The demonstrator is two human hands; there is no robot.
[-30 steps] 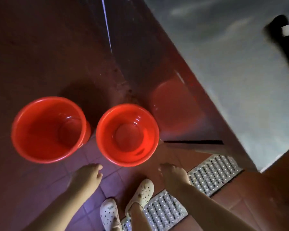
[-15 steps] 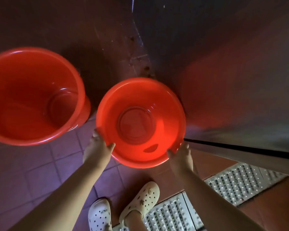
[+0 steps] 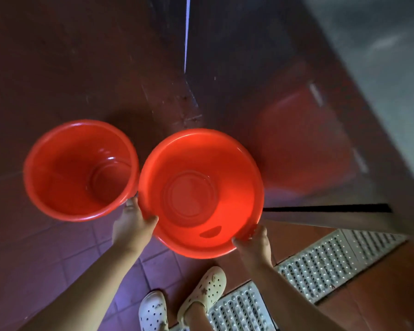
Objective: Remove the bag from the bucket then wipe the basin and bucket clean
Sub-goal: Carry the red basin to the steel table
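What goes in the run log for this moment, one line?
left hand: grips basin rim | right hand: grips basin rim | bucket: beside basin, no bag seen | wiping: not begun

Bright orange-red basin [image 3: 201, 192], matching orange-red bucket [image 3: 79, 170], dark reddish-brown square floor tiles [image 3: 46, 254], white clogs [image 3: 153, 311] dotted with holes, pale metal drain grate [image 3: 320, 263] with rows of slots, grey wall [image 3: 380, 56]
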